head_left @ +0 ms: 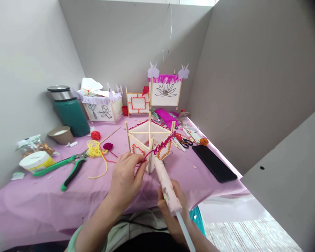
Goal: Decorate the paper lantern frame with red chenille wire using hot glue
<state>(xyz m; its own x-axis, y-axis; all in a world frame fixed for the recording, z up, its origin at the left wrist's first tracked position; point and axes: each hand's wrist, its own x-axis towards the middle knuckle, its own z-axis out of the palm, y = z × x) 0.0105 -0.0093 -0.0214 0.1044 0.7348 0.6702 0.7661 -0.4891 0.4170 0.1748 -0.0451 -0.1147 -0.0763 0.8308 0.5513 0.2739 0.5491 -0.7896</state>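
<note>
My right hand (176,206) is wrapped round a pale pink hot glue gun (166,180), with a glue stick (185,229) jutting from its back end. The gun's nozzle points at the near corner of a small lantern frame (150,132) made of wooden sticks and white panels. Between the thumb and fingers of my left hand (130,175) is a strand of magenta yarn (150,154). That strand leads to looped magenta trim along the frame's upper right edge. Orange yarn outlines decorate the front panels. Whether the nozzle touches the frame I cannot tell.
Green-handled pliers (75,164), yellow yarn (94,148) and a magenta yarn ball (108,147) lie left. A teal bottle (70,115) stands behind them. On the right are a black phone (214,163) and scissors (186,142). Decorated lantern panels (165,92) stand at the back, near grey partitions.
</note>
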